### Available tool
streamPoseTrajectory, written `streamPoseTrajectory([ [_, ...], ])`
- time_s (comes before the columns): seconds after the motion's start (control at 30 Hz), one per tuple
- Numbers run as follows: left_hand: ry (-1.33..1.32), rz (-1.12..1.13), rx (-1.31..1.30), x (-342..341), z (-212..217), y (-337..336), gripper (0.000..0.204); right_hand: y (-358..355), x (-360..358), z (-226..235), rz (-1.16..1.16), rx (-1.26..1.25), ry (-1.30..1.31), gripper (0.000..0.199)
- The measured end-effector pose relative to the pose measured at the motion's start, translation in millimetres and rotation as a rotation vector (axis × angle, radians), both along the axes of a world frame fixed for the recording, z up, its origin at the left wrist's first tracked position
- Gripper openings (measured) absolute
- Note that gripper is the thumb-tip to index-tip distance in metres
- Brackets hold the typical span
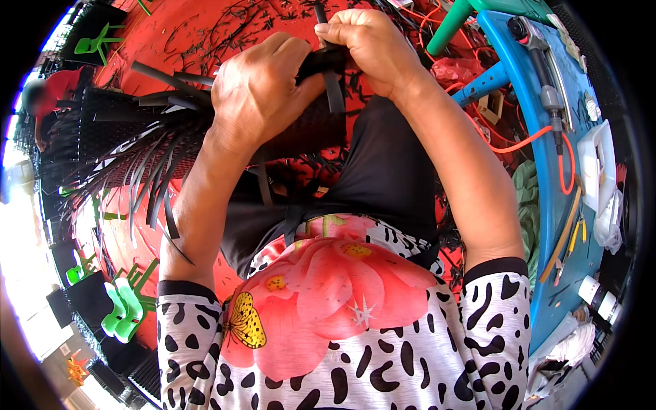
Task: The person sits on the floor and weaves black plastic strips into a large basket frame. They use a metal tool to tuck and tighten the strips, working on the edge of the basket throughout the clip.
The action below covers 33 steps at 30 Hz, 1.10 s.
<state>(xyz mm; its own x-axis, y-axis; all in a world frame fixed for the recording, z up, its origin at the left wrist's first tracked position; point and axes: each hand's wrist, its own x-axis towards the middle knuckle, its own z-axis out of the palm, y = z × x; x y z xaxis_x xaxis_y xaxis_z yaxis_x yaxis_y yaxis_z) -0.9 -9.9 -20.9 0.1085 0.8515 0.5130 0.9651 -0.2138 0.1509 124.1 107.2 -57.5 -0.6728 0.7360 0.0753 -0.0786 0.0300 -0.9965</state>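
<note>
A dark woven piece [307, 133] of flat black strips lies across my lap, and many loose strip ends [157, 154] fan out from its left side. My left hand [256, 89] is closed around its upper edge, thumb pointing right. Just to the right, my right hand [369, 51] is closed in a pinch on a flat black strip [334, 93], whose one end sticks up past the fingers and whose other end hangs below. My fingers hide where the strip meets the woven edge.
On my right a blue table [547, 232] carries a power tool [550, 99] with an orange hose [523, 147], a white tray [598, 164] and a wooden stick [560, 232]. Strip scraps litter the red floor [205, 31]. Green chairs [125, 311] and another person [58, 92] are at left.
</note>
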Motion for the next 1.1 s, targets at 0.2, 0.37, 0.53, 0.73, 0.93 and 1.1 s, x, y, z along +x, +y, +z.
streamPoseTrajectory([
  [0.2, -0.183, -0.108, 0.019, 4, 10, -17, 0.022, -15, 6, 3, 0.058, -0.175, 0.105, 0.016],
  [0.37, -0.460, -0.223, -0.116, -1, 19, -19, 0.017, -25, 9, 1, 0.003, -0.276, 0.162, 0.019],
  [0.53, -0.467, -0.136, -0.174, 6, 19, -20, 0.018, -39, 12, 4, -0.051, -0.341, 0.260, 0.019],
  [0.73, -0.583, 0.013, -0.524, 6, 30, -12, 0.020, -41, 16, 3, -0.063, -0.352, 0.269, 0.017],
  [0.93, -0.497, -0.044, -0.535, 0, 31, -11, 0.020, -38, 14, 3, -0.100, -0.363, 0.257, 0.015],
  [1.1, -0.424, -0.149, -0.293, -3, 19, -14, 0.022, -34, 9, 2, -0.110, -0.372, 0.283, 0.015],
])
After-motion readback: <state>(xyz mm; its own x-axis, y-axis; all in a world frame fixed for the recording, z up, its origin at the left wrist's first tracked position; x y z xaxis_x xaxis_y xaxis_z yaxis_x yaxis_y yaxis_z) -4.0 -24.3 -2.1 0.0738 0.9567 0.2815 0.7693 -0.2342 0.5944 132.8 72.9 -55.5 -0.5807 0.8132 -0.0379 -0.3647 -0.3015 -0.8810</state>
